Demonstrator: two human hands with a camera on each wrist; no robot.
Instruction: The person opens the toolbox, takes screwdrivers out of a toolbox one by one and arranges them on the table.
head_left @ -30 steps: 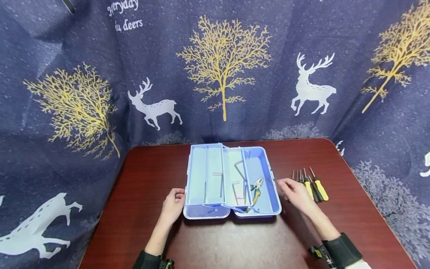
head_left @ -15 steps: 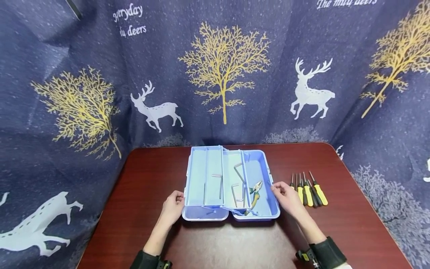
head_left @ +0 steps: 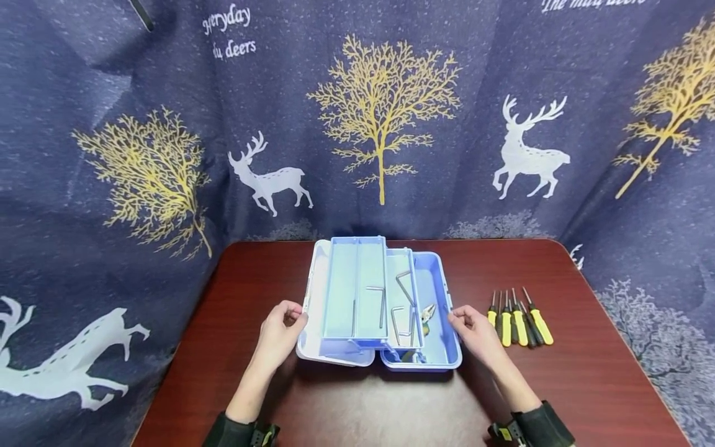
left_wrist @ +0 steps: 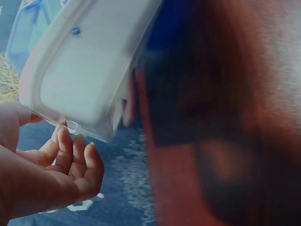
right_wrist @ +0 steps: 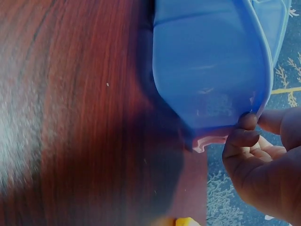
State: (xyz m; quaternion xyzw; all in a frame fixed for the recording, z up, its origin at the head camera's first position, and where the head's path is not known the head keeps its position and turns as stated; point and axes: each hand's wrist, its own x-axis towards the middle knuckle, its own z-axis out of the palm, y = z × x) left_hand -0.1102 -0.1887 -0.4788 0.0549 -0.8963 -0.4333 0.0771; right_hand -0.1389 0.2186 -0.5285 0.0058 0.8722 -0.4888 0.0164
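A blue toolbox (head_left: 437, 341) stands unfolded on the table, its stepped trays (head_left: 341, 285) spread out over the lid and base. Bent hex keys (head_left: 383, 308) lie in the trays. Pliers (head_left: 427, 312) rest in the base, partly hidden under a tray. My left hand (head_left: 276, 332) pinches the outer edge of the toolbox lid (head_left: 315, 279), which is tilted up; the left wrist view shows thumb and fingers at the lid's (left_wrist: 75, 80) rim. On the other side my right hand (head_left: 477, 335) pinches the base's right rim, as the right wrist view of the hand (right_wrist: 265, 169) confirms.
Several yellow and black screwdrivers (head_left: 519, 323) lie side by side on the table, right of my right hand. The brown table (head_left: 357, 403) ends at a patterned curtain (head_left: 268, 112) behind the toolbox.
My left hand has lifted the lid's outer edge, and the trays have shifted right over the base, covering more of the pliers. My right hand came from beside the box onto its rim.
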